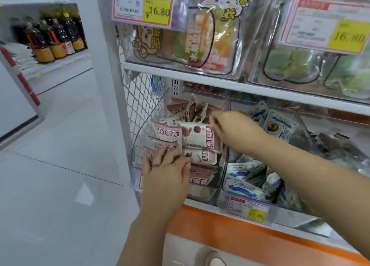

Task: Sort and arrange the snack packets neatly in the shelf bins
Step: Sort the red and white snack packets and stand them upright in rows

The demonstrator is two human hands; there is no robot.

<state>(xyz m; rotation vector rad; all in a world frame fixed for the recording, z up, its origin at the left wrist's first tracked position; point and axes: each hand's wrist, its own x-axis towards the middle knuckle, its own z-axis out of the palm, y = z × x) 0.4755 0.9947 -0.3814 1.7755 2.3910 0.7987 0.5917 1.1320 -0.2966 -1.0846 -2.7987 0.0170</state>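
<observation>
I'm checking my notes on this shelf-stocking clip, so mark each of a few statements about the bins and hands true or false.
1. Both hands are in the bin of pink packets. True: left hand, right hand.
2. The blue-and-white packets share that bin. False: they fill the bin to its right.
3. The price tag above reads 16.80. True.
4. The dark bottles stand on the floor. False: they stand on a shelf across the aisle.
</observation>
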